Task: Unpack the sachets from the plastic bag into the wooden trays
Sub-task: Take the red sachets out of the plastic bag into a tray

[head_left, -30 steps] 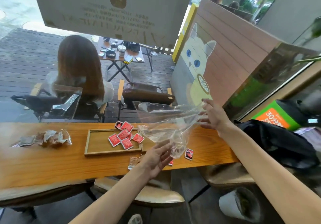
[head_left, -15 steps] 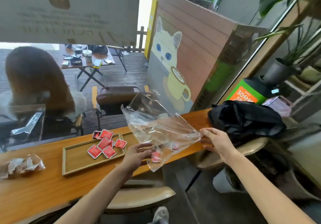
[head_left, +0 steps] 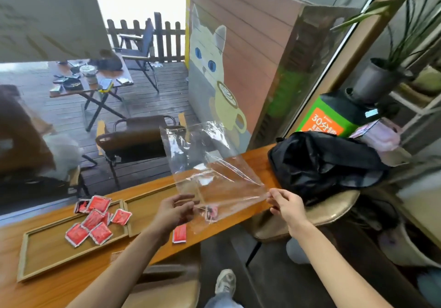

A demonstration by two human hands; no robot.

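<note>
A: Entry, reading left to right from the wooden tray (head_left: 35,257). Red sachets (head_left: 91,221) lie heaped at its right end, one or two over the far rim. A second tray (head_left: 148,209) butts against its right end and looks bare where visible.

B: Loose items?

A: One sachet (head_left: 179,233) lies on the counter (head_left: 59,288) just right of the first tray, near the front edge, outside both trays.

B: Hands?

A: Left hand (head_left: 173,212) is right of the tray, fingers curled and pinching the lower left edge of the plastic bag (head_left: 214,176). Right hand (head_left: 287,205) is furthest right, thumb and forefinger clamped on the bag's right corner. The bag is stretched between them, held above the counter.

B: Contents?

A: At least one sachet (head_left: 212,212) sits low in the bag beside the left hand. Count unclear through the film.

B: Procedure note?

A: Judgement: carry the bag back over a tray before tipping, mouth downward, keeping the corner pinch so that the rest slide out together. Then collect the stray.
</note>
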